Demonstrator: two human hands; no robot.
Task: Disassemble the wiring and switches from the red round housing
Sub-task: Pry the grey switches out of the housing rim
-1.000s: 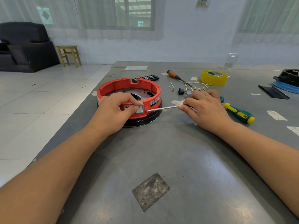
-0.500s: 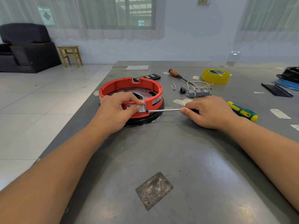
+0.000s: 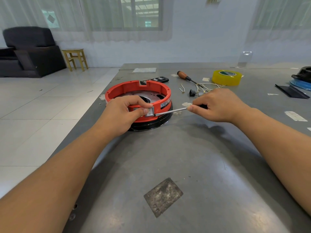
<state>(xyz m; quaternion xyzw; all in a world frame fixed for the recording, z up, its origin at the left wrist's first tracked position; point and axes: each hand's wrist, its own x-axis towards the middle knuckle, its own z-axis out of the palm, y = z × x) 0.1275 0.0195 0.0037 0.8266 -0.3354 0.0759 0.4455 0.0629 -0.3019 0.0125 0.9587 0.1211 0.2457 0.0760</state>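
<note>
Left hand (image 3: 124, 113) clamps the red housing (image 3: 139, 91), thumb on the switch (image 3: 149, 112); right hand (image 3: 217, 105) pinches the screwdriver (image 3: 170, 111), tip at the switch's 3 o'clock edge. A slip could gouge that thumb.

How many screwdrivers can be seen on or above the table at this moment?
2. One screwdriver is in the right hand, its tip at the switch on the red housing. One with a wooden handle lies near the yellow tape. The hand may hide others.
</note>
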